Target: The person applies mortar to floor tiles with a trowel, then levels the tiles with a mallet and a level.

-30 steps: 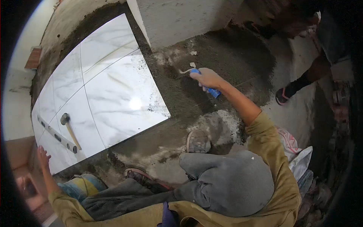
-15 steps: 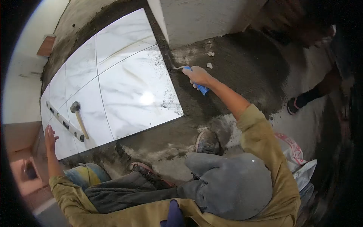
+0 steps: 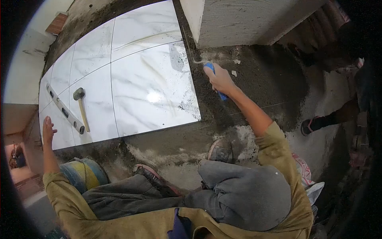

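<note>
My right hand [image 3: 221, 81] is closed around the blue handle of a trowel [image 3: 211, 67], just right of the white tiles' edge. Its bent metal neck shows; the blade is hard to make out. Beneath it lies dark, rough mortar [image 3: 250, 85]. Marbled white tiles [image 3: 139, 103] cover the floor to the left, with grey crumbs and a smear near their right edge. My left hand [image 3: 48, 131] is held with fingers apart by the tiles' left edge, holding nothing. Near it, a spirit level [image 3: 65, 109] and a mallet [image 3: 82, 107] with a wooden handle lie on the tiles.
A grey wall corner [image 3: 238, 24] juts in beyond the mortar. Beside my left forearm stands a blue and yellow bucket [image 3: 85, 174]. A white sack [image 3: 308, 175] lies by my right side. Another person's sandalled foot [image 3: 308, 126] is at right.
The view has shifted, moving the tiles up and rightward in the picture. My right hand keeps hold of the trowel beside the tile edge. My left hand stays near the tiles' left edge.
</note>
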